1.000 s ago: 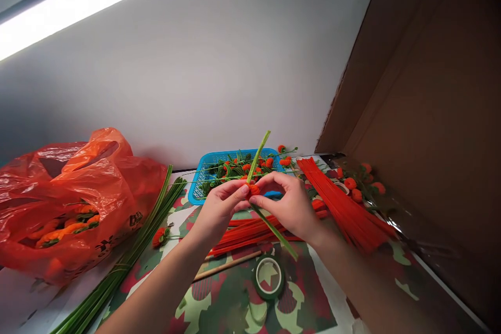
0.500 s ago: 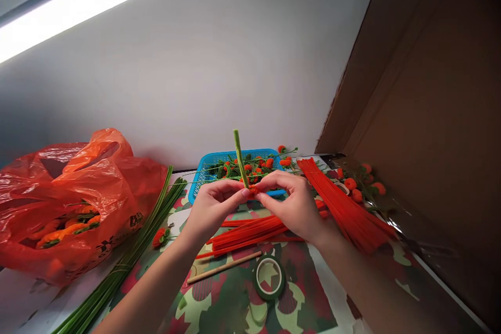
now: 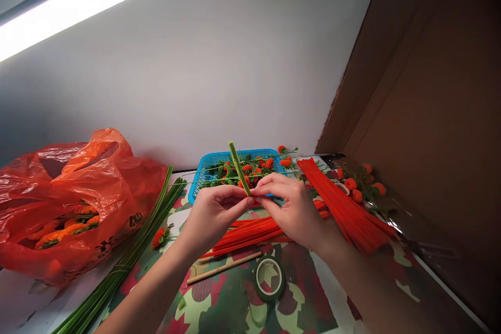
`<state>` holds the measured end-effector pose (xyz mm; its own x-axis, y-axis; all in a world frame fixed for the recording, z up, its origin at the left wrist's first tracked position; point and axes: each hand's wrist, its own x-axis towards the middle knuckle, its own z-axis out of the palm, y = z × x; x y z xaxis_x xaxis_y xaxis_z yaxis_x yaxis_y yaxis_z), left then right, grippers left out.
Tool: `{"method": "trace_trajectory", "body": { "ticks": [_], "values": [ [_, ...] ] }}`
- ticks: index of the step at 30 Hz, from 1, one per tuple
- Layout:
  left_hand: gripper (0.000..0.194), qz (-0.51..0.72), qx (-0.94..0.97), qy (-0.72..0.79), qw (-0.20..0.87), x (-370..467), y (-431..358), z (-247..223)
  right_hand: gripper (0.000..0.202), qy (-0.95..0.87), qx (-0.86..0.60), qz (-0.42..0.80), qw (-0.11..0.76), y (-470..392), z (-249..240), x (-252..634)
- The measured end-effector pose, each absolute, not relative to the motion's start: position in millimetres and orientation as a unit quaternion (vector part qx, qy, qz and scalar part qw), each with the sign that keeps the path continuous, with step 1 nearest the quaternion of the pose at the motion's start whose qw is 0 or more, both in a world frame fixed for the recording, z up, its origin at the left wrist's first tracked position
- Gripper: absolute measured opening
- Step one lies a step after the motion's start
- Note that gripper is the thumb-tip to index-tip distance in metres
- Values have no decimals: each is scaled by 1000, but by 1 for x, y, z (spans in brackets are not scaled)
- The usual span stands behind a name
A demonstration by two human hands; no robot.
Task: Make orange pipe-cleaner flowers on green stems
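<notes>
A green pipe cleaner [image 3: 237,165] rises at a slant from between my pinched fingertips, its top leaning left. My left hand [image 3: 219,214] holds its lower end between thumb and index finger. The fingers of my right hand [image 3: 291,210] are closed at the same spot, thumb and fingertips meeting those of the left. Whatever else sits in the pinch is hidden by the fingers. Under the hands lies a bundle of red-orange pipe cleaners [image 3: 248,235]. Nearer to me are a thin wooden stick [image 3: 224,267] and a roll of green tape [image 3: 269,277].
Behind the hands stands a blue basket [image 3: 194,183] with small orange flowers. An orange plastic bag [image 3: 129,188] and long green pipe cleaners [image 3: 129,259] lie left. More red-orange pipe cleaners [image 3: 344,203] and loose flowers [image 3: 356,195] lie right, beside a cardboard wall [image 3: 422,94].
The green pipe cleaner has come down slightly and tilts further left. My fingertips have drawn together, and the orange piece seen between them before is now hidden.
</notes>
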<state>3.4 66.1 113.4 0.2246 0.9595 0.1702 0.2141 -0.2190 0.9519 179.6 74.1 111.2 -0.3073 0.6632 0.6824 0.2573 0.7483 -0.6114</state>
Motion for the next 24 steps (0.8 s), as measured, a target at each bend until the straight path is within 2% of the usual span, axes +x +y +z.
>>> {"method": "trace_trajectory", "body": {
  "ticks": [4, 7, 11, 17, 24],
  "values": [
    [18, 458, 600, 437, 489, 5, 69, 112, 15, -752, -337, 217, 524, 73, 114, 178],
    [22, 519, 533, 424, 517, 10, 71, 109, 6, -666, -392, 308, 555, 73, 114, 176],
    [22, 550, 513, 421, 507, 16, 68, 107, 6, -610, -397, 402, 556, 72, 111, 172],
    [19, 528, 542, 438, 485, 13, 65, 110, 4, -649, -374, 362, 555, 73, 110, 173],
    [19, 442, 612, 435, 491, 9, 65, 119, 9, -700, -394, 352, 480, 72, 112, 177]
  ]
}}
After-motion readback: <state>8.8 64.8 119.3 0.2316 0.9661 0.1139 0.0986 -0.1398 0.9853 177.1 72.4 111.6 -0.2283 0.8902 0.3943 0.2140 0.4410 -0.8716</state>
